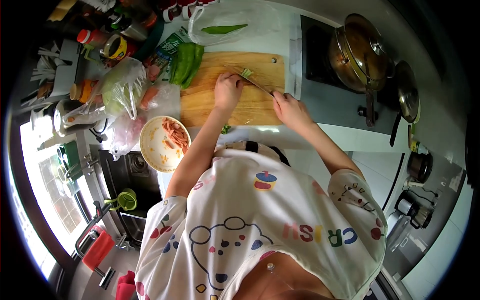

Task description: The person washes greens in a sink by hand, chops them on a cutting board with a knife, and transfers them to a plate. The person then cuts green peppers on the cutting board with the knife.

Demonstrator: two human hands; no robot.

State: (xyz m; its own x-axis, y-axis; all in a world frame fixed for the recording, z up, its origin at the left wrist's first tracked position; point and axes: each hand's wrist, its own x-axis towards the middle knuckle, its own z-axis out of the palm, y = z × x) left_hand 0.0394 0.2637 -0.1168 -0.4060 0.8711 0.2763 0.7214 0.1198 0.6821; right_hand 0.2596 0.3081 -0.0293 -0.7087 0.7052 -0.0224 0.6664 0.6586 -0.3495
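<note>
My right hand (291, 111) is wrapped round the handle of a kitchen knife (260, 86), whose blade slants across the wooden cutting board (260, 110). A small pale-green piece of pepper (246, 73) lies against the blade. Beside the blade, my left hand (229, 92) has its fingers curled together; whatever is under them is hidden. Several long green peppers (187, 65) rest at the board's left end. Below my left forearm, a green pepper stem scrap (225, 129) lies by the board's near edge.
A patterned plate (152, 155) of sliced pink meat (175, 135) stands left of my forearm, near the sink (131, 172). Behind the board is a plastic bag (205, 20) with one pepper. A lidded pot (357, 55) sits on the stove at right. Bagged vegetables (120, 87) crowd the left.
</note>
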